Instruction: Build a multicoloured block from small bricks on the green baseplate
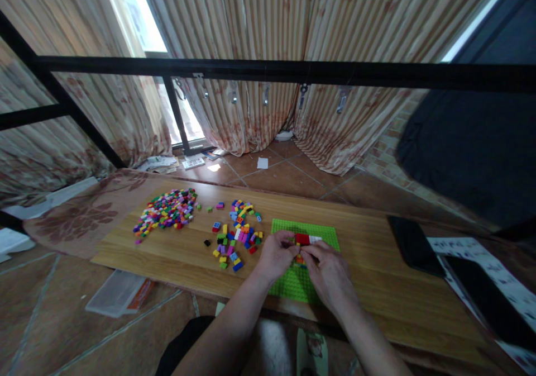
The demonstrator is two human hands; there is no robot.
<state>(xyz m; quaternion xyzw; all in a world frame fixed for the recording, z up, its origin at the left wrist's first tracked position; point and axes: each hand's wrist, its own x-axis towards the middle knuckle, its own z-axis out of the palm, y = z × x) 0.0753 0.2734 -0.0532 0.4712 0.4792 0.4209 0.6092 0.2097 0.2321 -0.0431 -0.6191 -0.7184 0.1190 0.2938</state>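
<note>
Over green baseplate [292, 288], left hand [273, 256] and right hand [331, 274] pinch bricks [299, 258].

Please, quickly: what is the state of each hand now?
Left hand: fingers curled over the green baseplate; whether it holds anything cannot be told.
Right hand: fingers curled, near the left's; holding cannot be told either.

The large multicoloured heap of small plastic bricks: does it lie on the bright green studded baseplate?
No: the multicoloured heap lies on the brown wooden tabletop, apart from and left of the green baseplate.
</note>
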